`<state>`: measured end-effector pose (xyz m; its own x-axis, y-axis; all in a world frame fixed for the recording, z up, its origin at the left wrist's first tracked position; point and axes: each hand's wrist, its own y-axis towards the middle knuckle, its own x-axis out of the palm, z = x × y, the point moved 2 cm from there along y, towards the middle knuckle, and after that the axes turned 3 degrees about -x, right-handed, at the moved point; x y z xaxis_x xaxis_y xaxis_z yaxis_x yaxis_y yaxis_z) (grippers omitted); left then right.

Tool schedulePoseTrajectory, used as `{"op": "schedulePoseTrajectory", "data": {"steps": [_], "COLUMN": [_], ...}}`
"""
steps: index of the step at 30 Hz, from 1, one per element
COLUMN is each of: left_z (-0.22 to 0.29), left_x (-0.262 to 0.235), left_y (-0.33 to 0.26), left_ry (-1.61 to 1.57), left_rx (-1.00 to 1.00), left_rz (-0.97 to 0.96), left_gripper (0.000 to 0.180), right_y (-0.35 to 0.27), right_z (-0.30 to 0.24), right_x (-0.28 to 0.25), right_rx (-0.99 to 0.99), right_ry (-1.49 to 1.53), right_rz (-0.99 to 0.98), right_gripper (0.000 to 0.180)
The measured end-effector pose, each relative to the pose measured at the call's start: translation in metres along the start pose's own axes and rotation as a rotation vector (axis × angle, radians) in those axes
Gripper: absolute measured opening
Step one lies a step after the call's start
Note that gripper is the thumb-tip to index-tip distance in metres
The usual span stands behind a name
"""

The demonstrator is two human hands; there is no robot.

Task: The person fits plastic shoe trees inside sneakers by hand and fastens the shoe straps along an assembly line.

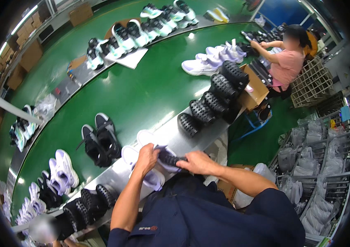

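Before me at the table's near edge is a pair of white and lavender sneakers. My left hand is closed on the upper of the farther sneaker, near its opening. With its fingers wrapped round one end, my right hand holds a black perforated shoe form, whose other end is in or over that sneaker's opening. How deep it sits I cannot tell. The nearer sneaker lies beside it, partly under my left wrist.
Black perforated forms are grouped at right, more at left. A pair of black shoes stands on the green belt. Beyond a cardboard box, a co-worker handles shoes. A rack of plastic-wrapped items stands at right.
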<state>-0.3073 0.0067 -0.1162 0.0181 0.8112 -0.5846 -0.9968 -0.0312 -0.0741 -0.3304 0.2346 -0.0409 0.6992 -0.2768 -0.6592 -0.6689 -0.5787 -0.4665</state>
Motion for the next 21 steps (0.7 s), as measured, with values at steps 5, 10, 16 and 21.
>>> {"op": "schedulePoseTrajectory", "data": {"steps": [5,10,16,21], "left_z": [0.021,0.014,0.017,0.02], "left_x": [0.008,0.032,0.048,0.054], "left_y": [0.034,0.038,-0.008,0.002], "left_ry": [0.015,0.023,-0.029,0.062], "left_rx": [0.07,0.06,-0.266,-0.304], "left_rz": [-0.27,-0.098,-0.009,0.191], "left_gripper": [0.024,0.024,0.109,0.093], "right_y": [0.017,0.058,0.042,0.085], "right_z": [-0.02,-0.001,0.027,0.034], "right_x": [0.016,0.053,0.046,0.046], "right_rx": [-0.091,-0.063,-0.189,-0.079], "right_ry": [-0.334,-0.302,-0.066,-0.094], "right_rz": [0.224,0.372,0.559,0.377], "right_gripper": [0.04,0.033,0.043,0.04]}}
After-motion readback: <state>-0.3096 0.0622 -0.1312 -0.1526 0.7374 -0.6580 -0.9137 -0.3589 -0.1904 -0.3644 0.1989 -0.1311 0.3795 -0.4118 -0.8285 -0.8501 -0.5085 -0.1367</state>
